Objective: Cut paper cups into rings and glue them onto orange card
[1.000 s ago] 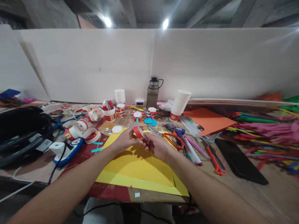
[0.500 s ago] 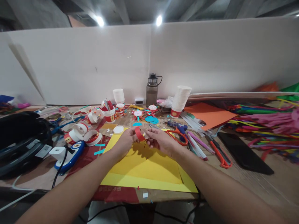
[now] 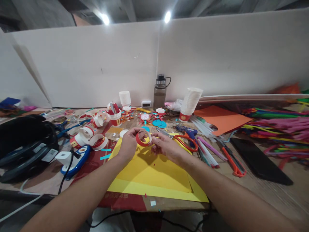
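A red ring cut from a paper cup (image 3: 139,140) is held up above the yellow sheets (image 3: 154,180), its round opening facing me. My left hand (image 3: 128,143) grips its left side with thumb and fingers. At the ring's right edge, my right hand (image 3: 165,145) pinches with its fingertips closed on the rim. Just behind the right hand lie scissors with orange handles (image 3: 185,143), and a white paper disc (image 3: 123,132) is partly covered behind the left hand.
Cut cup rings (image 3: 98,141) and a blue power strip (image 3: 76,162) lie left. A stack of cups (image 3: 191,103) and a bottle (image 3: 159,93) stand behind. To the right are a glue gun (image 3: 185,130), a utility knife (image 3: 233,161), a phone (image 3: 260,161) and pipe cleaners (image 3: 285,129).
The ring has been turned, so its opening now shows instead of mostly its red outer side. Both hands stay on it, and the whole view has shifted slightly.
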